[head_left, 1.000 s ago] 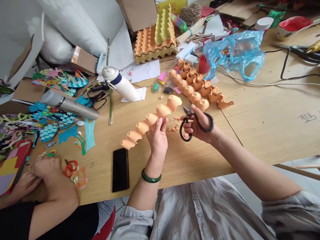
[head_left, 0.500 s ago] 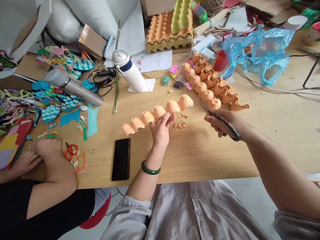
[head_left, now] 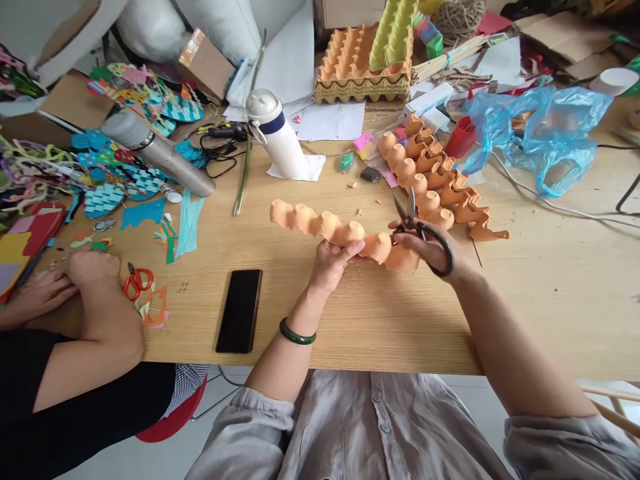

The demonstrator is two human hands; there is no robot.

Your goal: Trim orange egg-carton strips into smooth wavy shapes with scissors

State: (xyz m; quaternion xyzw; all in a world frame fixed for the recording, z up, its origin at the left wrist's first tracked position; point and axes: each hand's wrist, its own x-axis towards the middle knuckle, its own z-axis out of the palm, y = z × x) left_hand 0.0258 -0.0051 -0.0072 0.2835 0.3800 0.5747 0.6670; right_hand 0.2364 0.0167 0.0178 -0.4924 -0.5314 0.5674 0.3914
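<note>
Pinching an orange egg-carton strip (head_left: pixel 327 225), the left hand (head_left: pixel 330 267) has swung its right end nearer, within reach of open black-handled scissors (head_left: pixel 410 222) gripped by the right hand (head_left: pixel 430 253).

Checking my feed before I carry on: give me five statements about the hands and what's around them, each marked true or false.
1. The left hand holds an orange egg-carton strip. True.
2. The right hand holds a white bottle. False: it holds black-handled scissors.
3. Those scissors are fully closed. False: the blade tips stand apart.
4. The phone lies left of the left hand. True.
5. The green bangle is on the right arm. False: left arm.
</note>
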